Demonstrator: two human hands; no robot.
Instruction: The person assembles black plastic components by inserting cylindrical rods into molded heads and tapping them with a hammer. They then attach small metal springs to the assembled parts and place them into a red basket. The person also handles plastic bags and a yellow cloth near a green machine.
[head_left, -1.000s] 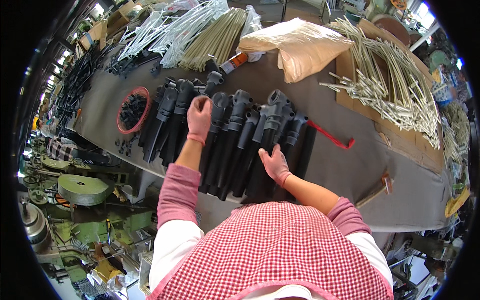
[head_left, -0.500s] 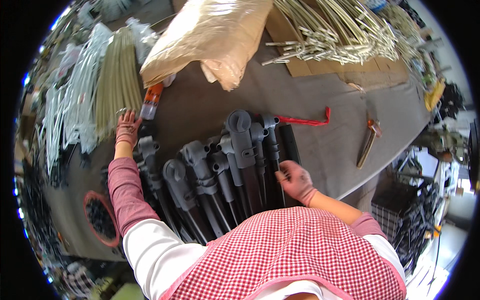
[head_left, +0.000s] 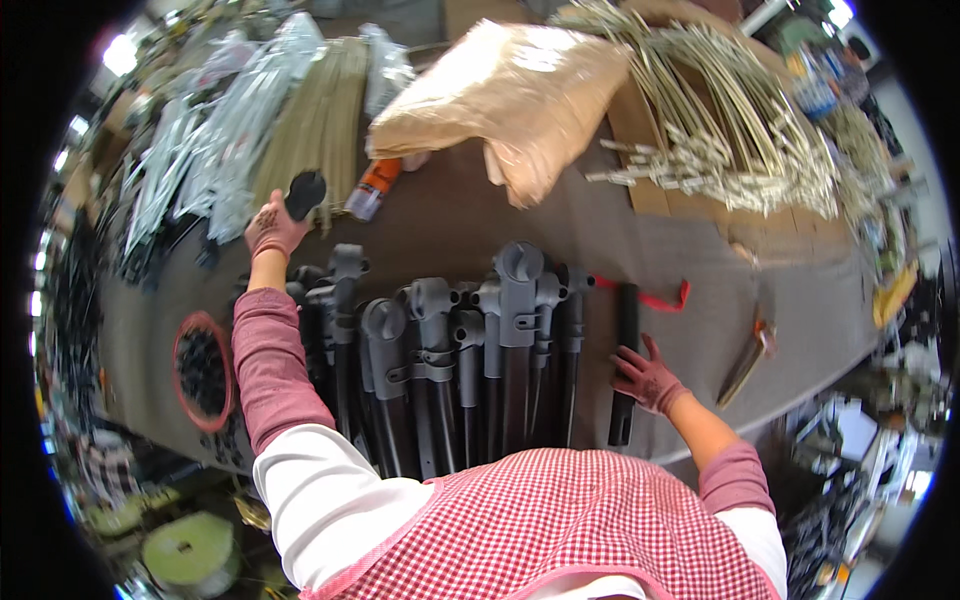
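The black rounded piece [head_left: 305, 193] sits at 10 o'clock, dark with an oval face, its finer detail blurred; the left hand [head_left: 277, 228] holds it by its lower-left side. At 4 o'clock a straight, plain black tube [head_left: 628, 315] lies on the tabletop [head_left: 800, 290], the right hand [head_left: 650, 378] spread wide with fingers across it. Toward 6 o'clock, dark pipes [head_left: 517, 335] with ringed grey heads lie side by side. Farther out come a red strap [head_left: 662, 301] at 3, a brown paper package [head_left: 520, 95] at 12 and a pink-rimmed basket [head_left: 200, 317] near 9
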